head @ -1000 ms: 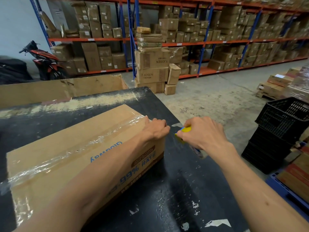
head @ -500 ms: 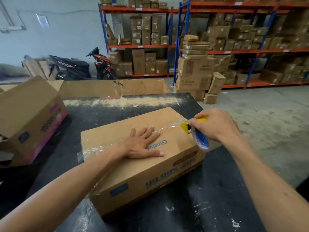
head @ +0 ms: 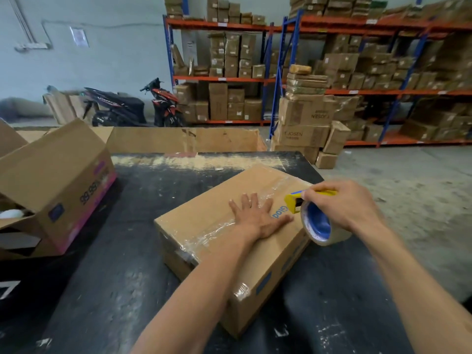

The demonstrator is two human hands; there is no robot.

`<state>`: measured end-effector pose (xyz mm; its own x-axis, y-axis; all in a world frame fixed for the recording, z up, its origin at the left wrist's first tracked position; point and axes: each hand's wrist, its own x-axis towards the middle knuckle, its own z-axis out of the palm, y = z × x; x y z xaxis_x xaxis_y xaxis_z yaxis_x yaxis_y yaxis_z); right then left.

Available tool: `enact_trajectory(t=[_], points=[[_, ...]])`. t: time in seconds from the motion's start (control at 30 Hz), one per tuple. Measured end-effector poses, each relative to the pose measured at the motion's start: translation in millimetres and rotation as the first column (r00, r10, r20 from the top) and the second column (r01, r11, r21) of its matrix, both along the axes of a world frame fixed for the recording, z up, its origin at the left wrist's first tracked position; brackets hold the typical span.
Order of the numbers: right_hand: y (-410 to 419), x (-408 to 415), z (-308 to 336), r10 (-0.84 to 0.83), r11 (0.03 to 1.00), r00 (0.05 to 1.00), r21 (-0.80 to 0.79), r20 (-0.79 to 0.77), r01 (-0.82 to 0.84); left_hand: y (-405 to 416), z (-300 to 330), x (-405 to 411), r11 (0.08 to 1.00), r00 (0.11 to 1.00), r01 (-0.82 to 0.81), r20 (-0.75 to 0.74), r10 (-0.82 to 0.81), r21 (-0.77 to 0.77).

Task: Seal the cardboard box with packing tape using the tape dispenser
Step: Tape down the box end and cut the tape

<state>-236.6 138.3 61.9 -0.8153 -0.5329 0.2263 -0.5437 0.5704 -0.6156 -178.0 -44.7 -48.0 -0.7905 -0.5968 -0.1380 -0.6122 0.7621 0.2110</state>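
A closed brown cardboard box [head: 217, 241] lies at an angle on the scuffed black table [head: 107, 284]; blue lettering on its top reads "Glod" before the yellow tape dispenser [head: 297, 203] covers the rest; a strip of clear, wrinkled packing tape [head: 217, 227] runs along its top seam and down the near end; the left hand [head: 258, 217] lies flat on the lid, fingers straight and spread, pressing on the tape; the right hand [head: 342, 204] grips the dispenser, fingers curled over its handle, with the clear tape roll on its blue core [head: 318, 224] hanging at the box's far-right edge, just beside the left thumb; an open brown box with a pink base [head: 58, 185] at the left shows "99.99"; stacked cartons [head: 302, 129] beyond read "T.JOSEN"; a red and black scooter [head: 163, 106] stands by orange and blue racking [head: 275, 80].
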Motion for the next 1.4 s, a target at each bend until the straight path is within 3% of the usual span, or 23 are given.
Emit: enact_trajectory(t=[0.07, 0.13, 0.2, 0.27, 0.33, 0.57, 0.7, 0.8, 0.87, 0.93, 1.03, 1.23, 1.4], points=[[6.5, 2.3, -1.4, 0.012, 1.000, 1.000, -0.027, 0.016, -0.012, 1.1, 5.7, -1.7, 0.998, 0.997, 0.037, -0.070, -0.033, 0.049], [13.3, 1.9, -2.5, 0.054, 0.998, 0.998, -0.039, 0.024, -0.053, -17.3, 19.2, 17.7, 0.970, 0.968, 0.224, -0.135, -0.210, 0.096], [18.2, 0.2, -2.5, 0.083, 0.995, 0.996, -0.059, 0.039, -0.081, -51.1, 36.6, 53.2, 0.909, 0.908, 0.417, -0.063, -0.415, 0.018], [18.1, -2.0, -2.6, 0.103, 0.991, 0.993, -0.089, 0.060, -0.097, -80.3, 40.6, 93.1, 0.872, 0.871, 0.487, 0.100, -0.481, -0.048], [14.3, -4.2, -2.5, 0.129, 0.985, 0.989, -0.121, 0.076, -0.119, -87.3, 26.8, 122.1, 0.900, 0.890, 0.434, 0.178, -0.421, -0.045], [7.1, -7.4, -5.7, 0.232, 0.968, 0.968, -0.122, 0.095, -0.220, -36.5, 1.2, 126.4, 0.996, 0.994, 0.082, 0.074, -0.080, -0.032], [14.9, -8.7, -7.0, 0.277, 0.954, 0.955, -0.152, 0.109, -0.259, 17.5, 0.1, 95.6, 0.981, 0.977, -0.196, 0.087, 0.196, -0.016], [23.6, -9.8, -5.7, 0.301, 0.947, 0.947, -0.157, 0.114, -0.282, 44.6, 1.1, 72.3, 0.960, 0.959, -0.279, 0.050, 0.279, -0.004], [31.8, -12.3, -5.7, 0.314, 0.943, 0.943, -0.148, 0.108, -0.297, 49.7, 4.7, 72.3, 0.973, 0.973, -0.230, -0.023, 0.229, -0.008], [40.1, -17.4, -6.1, 0.325, 0.940, 0.941, -0.136, 0.095, -0.311, 50.3, 5.1, 83.3, 0.998, 0.997, -0.043, -0.067, 0.041, -0.042], [50.0, -25.8, -8.9, 0.342, 0.935, 0.934, -0.138, 0.102, -0.327, 49.4, 1.4, 102.4, 0.975, 0.979, 0.203, 0.035, -0.200, -0.094], [53.9, -18.8, -20.1, 0.354, 0.930, 0.923, -0.153, 0.147, -0.333, 50.9, -10.9, 102.0, 0.930, 0.967, 0.255, 0.098, -0.237, -0.264], [52.5, -6.7, -21.2, 0.361, 0.929, 0.921, -0.146, 0.149, -0.340, 40.3, -0.1, 102.6, 0.916, 0.920, 0.371, 0.196, -0.340, -0.152]])
